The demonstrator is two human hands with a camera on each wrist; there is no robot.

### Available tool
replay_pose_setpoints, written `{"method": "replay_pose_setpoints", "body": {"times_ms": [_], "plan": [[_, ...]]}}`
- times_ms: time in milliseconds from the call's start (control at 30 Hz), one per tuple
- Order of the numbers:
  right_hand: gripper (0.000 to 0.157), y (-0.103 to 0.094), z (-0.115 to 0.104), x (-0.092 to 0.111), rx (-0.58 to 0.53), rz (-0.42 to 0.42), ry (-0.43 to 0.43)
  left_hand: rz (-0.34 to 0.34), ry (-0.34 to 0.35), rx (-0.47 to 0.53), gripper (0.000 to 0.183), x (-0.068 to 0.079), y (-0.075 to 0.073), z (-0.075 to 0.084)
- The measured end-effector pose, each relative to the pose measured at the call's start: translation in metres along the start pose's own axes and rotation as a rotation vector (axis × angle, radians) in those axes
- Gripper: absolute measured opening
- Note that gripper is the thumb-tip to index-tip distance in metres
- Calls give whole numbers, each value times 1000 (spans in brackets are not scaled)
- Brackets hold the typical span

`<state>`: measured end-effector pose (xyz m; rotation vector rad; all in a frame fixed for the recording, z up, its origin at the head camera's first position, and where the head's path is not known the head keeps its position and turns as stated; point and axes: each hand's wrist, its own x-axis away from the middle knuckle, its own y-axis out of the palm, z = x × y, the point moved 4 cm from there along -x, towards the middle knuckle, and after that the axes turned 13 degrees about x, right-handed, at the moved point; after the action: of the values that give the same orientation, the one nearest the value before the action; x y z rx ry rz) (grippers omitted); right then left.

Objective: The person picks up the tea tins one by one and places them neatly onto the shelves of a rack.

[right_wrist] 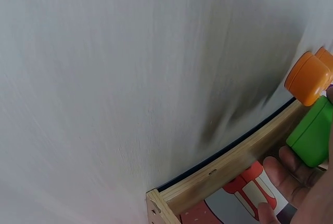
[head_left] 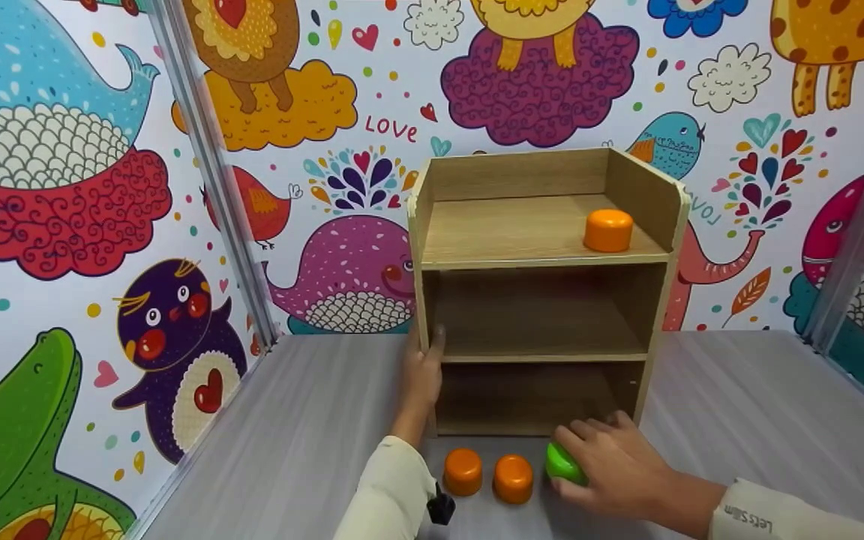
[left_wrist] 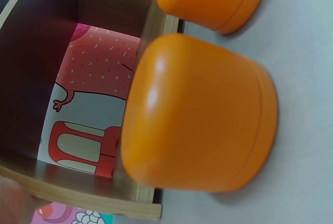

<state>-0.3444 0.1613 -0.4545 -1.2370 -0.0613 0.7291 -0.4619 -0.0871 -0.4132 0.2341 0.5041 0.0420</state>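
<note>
Left grip [head_left: 421, 376]: clasps shelf [head_left: 544, 358], probably steadying it.
Right grip [head_left: 616, 461]: curled round green block [head_left: 562, 466], likely fitting its roundness.

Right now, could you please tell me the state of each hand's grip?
Left hand: closed, holding the shelf by its left side.
Right hand: closed, holding the green block.

Red "LOVE" lettering [head_left: 391, 129] stands on the white cartoon-printed wall [head_left: 522, 75] beyond the grey table's [head_left: 319, 420] far edge; upside-down "Let'sSlim" print [head_left: 748, 517] on the cream fabric right sleeve [head_left: 814, 523]. Teal lettering [head_left: 704, 208] beside the light-wood shelf unit's [head_left: 507, 225] edge is partly hidden.
</note>
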Motion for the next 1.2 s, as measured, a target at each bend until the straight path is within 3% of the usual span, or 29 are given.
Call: {"method": "replay_pose_setpoints", "body": {"times_ms": [133,367,533,633,867,1067,1200], "plan": [[41,-3,-1,1,28,42,-4,-6,27,-12,61,0,0,0],[50,-6,3,-2,10,-56,14,12,12,-40,64,-6,-4,-20],[52,-11,5,-4,9,-42,15,11,1,-37,64,-6,-4,-21],[52,-15,5,-4,10,-21,12,4,8,-11,61,-6,-3,-16],[50,-22,7,-6,13,-5,11,10,0,-41,59,6,2,13],[44,-28,7,-5,52,113,-2,18,-43,-44,60,9,3,16],[43,-28,7,-5,40,83,3,12,-15,-26,59,8,3,16]]}}
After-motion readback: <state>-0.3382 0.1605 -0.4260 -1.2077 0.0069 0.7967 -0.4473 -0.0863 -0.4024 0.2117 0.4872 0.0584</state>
